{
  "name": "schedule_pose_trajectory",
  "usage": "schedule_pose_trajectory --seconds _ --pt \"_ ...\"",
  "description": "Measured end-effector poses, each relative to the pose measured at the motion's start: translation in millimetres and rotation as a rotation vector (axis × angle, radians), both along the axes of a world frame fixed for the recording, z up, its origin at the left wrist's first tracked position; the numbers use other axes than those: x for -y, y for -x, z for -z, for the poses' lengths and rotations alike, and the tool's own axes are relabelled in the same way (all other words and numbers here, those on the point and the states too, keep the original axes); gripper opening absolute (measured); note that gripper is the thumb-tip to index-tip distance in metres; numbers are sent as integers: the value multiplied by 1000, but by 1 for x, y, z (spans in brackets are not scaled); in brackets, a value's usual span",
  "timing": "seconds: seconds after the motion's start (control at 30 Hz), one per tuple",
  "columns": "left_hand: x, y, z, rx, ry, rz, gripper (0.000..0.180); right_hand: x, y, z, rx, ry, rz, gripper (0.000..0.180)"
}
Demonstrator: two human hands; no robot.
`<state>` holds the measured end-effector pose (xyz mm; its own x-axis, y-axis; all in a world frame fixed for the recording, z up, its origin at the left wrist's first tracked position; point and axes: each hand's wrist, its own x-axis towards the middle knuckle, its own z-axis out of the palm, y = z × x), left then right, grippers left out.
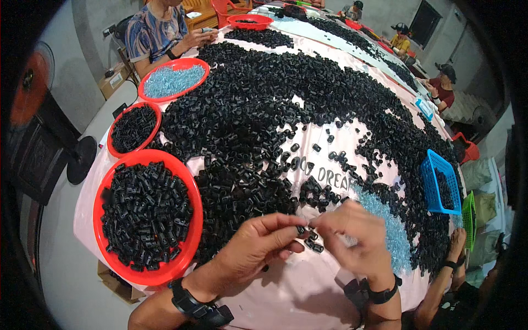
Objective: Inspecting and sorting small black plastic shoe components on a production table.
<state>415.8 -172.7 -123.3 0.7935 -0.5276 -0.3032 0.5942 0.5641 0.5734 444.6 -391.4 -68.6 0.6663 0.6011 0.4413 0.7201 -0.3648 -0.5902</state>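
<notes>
A small black plastic piece (301,229) is sitting between the 2 hands, just above the bare pink tablecloth (297,291). The left hand (258,245) is pinching it with thumb and fingertips pressed together on it. The right hand (355,234) is meeting it from the other side, its fingertips closed on something tiny that I cannot tell.

The piece is little and smooth, so it could be slipping out of the pinch and falling into the big black pile (286,104) just past the hands, where it would be getting lost among the others. A bump from an elbow could also be tipping the nearest red tray (190,231).

The pieces are short, hard, shiny tubes with bumps. That round red plastic tray, left of the hands, is holding many of them. A patch of clear bluish bits (385,225) is glittering right of the hands. Farther right a blue basket (432,184) with holes is standing.
</notes>
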Motion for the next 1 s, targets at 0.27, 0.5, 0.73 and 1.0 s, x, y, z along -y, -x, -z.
schedule_pose_trajectory --seconds 0.27,0.5,0.73,1.0 --pt "-4 -2 7 36 -121 -114 28 6 -11 26 -130 403 209 15" --pt "2 0 5 84 -225 -59 28 8 -13 34 -157 289 222 17" --pt "4 0 8 155 -244 -31 27 -5 3 18 -358 -104 212 18" --pt "3 -1 9 220 -273 -73 24 -11 -3 22 -170 -62 149 19"
